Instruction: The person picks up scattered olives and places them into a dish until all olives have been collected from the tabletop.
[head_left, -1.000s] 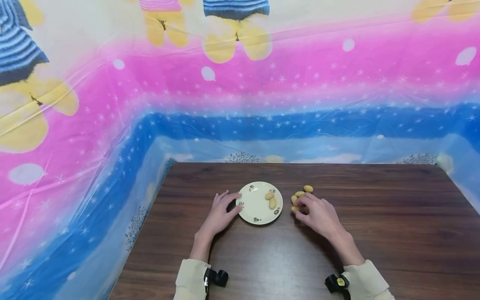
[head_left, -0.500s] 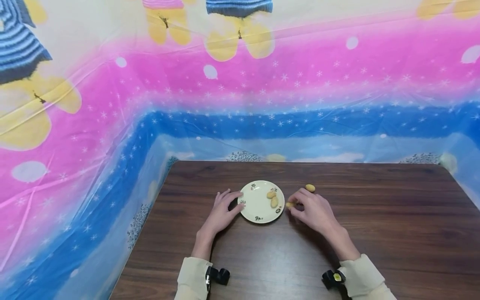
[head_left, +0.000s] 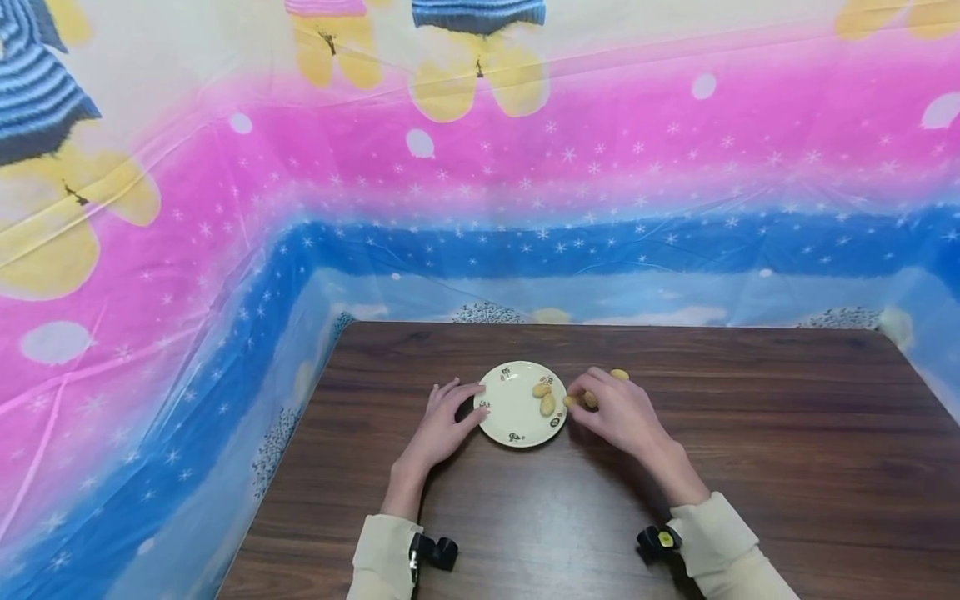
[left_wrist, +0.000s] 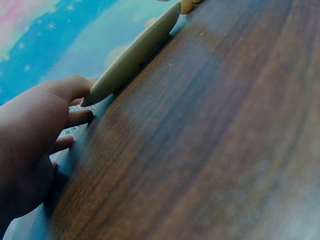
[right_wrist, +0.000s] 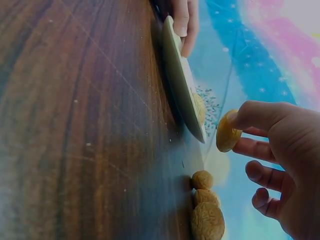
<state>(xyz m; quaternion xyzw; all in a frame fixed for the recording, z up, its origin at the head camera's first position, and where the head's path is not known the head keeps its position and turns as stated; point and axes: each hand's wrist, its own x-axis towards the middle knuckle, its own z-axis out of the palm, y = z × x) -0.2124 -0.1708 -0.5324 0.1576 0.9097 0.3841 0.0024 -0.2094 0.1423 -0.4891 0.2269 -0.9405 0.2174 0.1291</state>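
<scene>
Yellow-brown, wrinkled and oval, one small potato-like piece [right_wrist: 228, 132] is pinched by the right hand [head_left: 621, 414] between thumb and fingers.

It is just beside the right rim of a round cream plate [head_left: 510, 410] with dark floral motifs, just below the head frame's centre. The left hand [head_left: 447, 427], thumb and forefinger parted, rests its fingertips on the plate's left rim. Two similar yellowish pieces [head_left: 547, 406] lie on the plate's right half. Three loose pieces [right_wrist: 208, 222] line up at the right-wrist view's bottom middle. Dark wood-grain table [head_left: 787, 442] fills the head frame's lower part; pink-and-blue printed cloth [head_left: 525, 171] hangs across its top.
</scene>
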